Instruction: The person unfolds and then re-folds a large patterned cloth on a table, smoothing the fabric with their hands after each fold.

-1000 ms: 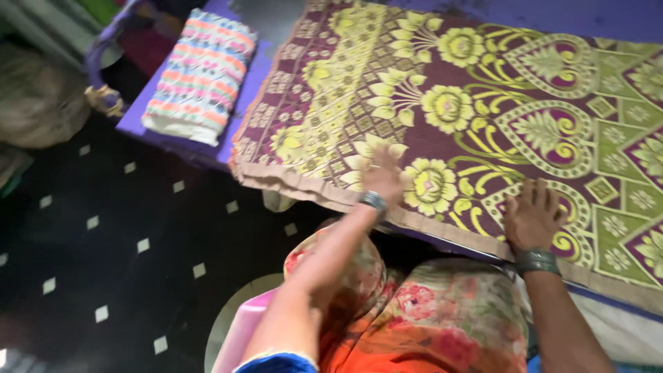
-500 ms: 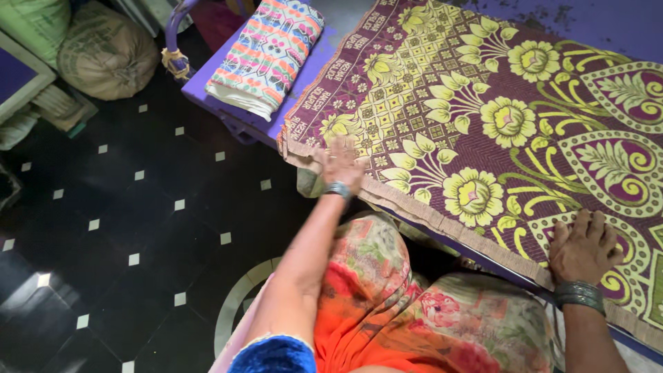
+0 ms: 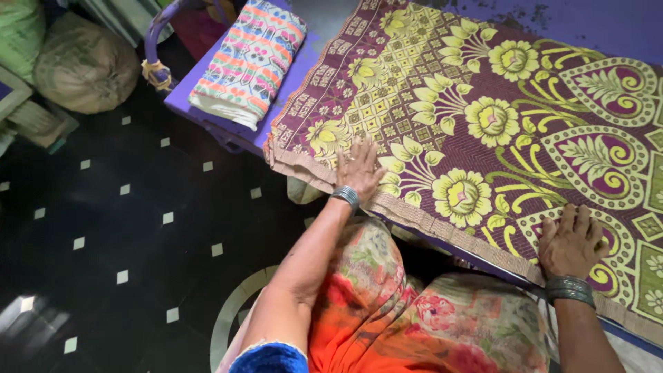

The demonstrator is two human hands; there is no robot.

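My left hand (image 3: 360,168) lies flat on the mat (image 3: 483,124), fingers spread, palm down just inside its near hem. My right hand (image 3: 572,240) does the same further along that hem, fingers spread and pressed onto the weave, gripping nothing. Each wrist carries a grey metal bangle.

The mat is maroon with yellow and green flowers, leaves and scalloped shapes, and it lies open across a purple bed (image 3: 608,21) that runs away from both palms. Its near edge, a plain tan band, hangs slightly over the bed's side just below my hands. The mat's corner sits just to the left of my left hand.

Beyond that corner, up and to the left of my left hand, a folded striped cloth (image 3: 250,62) in pink, orange, blue and white rests on the bare purple surface, close beside the mat's short edge but not on it.

Below my arms are my knees in orange flowered cloth (image 3: 414,311). Off to the left of my left arm the floor (image 3: 117,228) is black with small white diamonds, and a stuffed sack (image 3: 83,65) stands well apart at the far left.
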